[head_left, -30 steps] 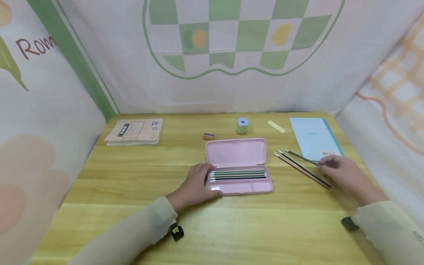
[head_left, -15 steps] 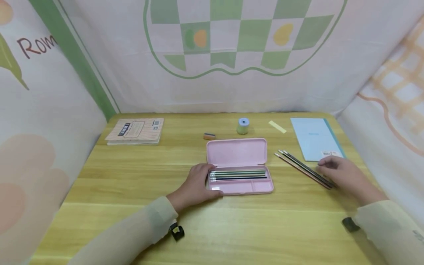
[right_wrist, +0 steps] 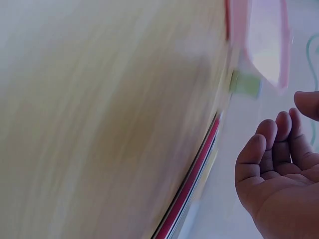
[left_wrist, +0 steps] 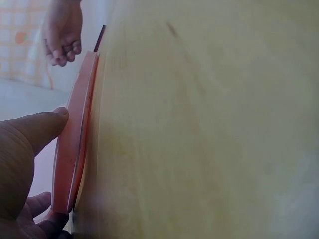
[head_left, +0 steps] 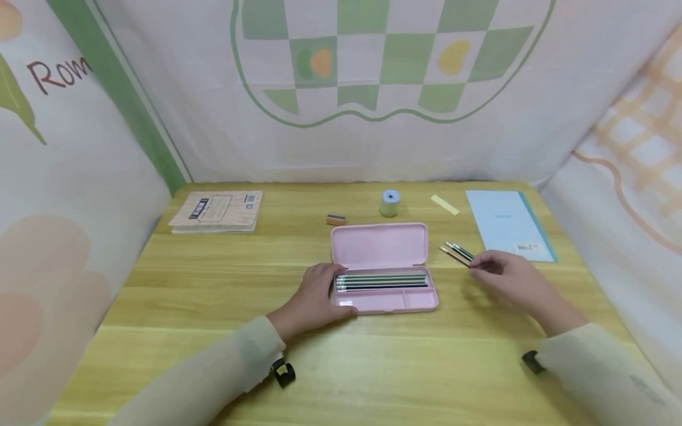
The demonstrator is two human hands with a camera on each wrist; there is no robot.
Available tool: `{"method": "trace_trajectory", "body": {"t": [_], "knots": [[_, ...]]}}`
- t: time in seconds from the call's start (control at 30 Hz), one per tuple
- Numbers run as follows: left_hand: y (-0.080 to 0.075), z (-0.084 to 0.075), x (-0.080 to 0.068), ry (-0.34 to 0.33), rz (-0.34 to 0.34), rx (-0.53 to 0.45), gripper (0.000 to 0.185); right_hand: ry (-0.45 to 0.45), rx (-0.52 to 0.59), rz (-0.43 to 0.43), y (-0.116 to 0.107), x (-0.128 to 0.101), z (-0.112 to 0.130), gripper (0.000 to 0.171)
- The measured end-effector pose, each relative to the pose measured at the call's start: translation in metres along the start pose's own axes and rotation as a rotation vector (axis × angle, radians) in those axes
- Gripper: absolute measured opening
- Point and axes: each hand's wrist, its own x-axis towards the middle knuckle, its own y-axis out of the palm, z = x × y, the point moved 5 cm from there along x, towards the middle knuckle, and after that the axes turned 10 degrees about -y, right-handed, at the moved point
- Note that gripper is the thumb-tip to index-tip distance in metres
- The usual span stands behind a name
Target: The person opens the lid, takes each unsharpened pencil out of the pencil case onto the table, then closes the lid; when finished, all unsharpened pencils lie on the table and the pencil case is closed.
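Wooden table (head_left: 373, 367): loose pencils (head_left: 456, 253) lie diagonally, ends far-left.

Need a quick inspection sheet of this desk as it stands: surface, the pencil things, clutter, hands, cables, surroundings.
Surface: wooden table, light grain.
Job's things: open pink pencil case with pencils in its long compartment; loose pencils lie right of it.
Clutter: blue notebook at far right, brown booklet at far left, small eraser, round sharpener, yellow strip.
Hands: left hand rests against the case's left end; right hand is over the loose pencils, grip unclear.
Cables: nothing seen.
Surroundings: printed fabric screens on three sides.
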Motion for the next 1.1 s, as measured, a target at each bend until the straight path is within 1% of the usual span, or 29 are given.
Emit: {"method": "trace_trajectory", "body": {"t": [0.1, 0.17, 0.3, 0.37, 0.43, 0.57, 0.73, 0.8, 0.93, 1.1], "knots": [[0.000, 0.001, 0.001, 0.000, -0.004, 0.000, 0.091, -0.032, 0.031, 0.034, 0.017, 0.010, 0.028, 0.024], [0.000, 0.001, 0.001, -0.002, 0.001, -0.003, 0.090, -0.051, 0.041, 0.051, 0.028, 0.016, 0.042, 0.021], [0.001, 0.001, 0.001, -0.007, 0.014, -0.011, 0.089, -0.091, 0.087, 0.076, 0.050, 0.029, 0.060, 0.017], [0.002, 0.001, 0.001, -0.008, 0.018, -0.014, 0.089, -0.112, 0.106, 0.085, 0.058, 0.033, 0.066, 0.017], [0.001, 0.000, 0.000, -0.006, 0.020, -0.018, 0.088, -0.113, 0.114, 0.093, 0.063, 0.037, 0.072, 0.017], [0.000, -0.001, 0.000, -0.006, 0.018, -0.019, 0.088, -0.129, 0.104, 0.115, 0.072, 0.044, 0.079, 0.016], [0.000, -0.001, -0.001, -0.007, 0.014, -0.021, 0.088, -0.174, 0.080, 0.144, 0.081, 0.053, 0.082, 0.014], [-0.001, -0.002, -0.001, -0.002, 0.014, -0.019, 0.089, -0.167, 0.072, 0.159, 0.085, 0.054, 0.082, 0.013], [-0.001, -0.003, 0.000, 0.006, 0.013, -0.007, 0.090, -0.126, 0.067, 0.184, 0.091, 0.053, 0.082, 0.012], [-0.003, -0.003, 0.000, -0.004, 0.011, -0.002, 0.091, -0.124, 0.065, 0.181, 0.092, 0.053, 0.083, 0.013]]}}
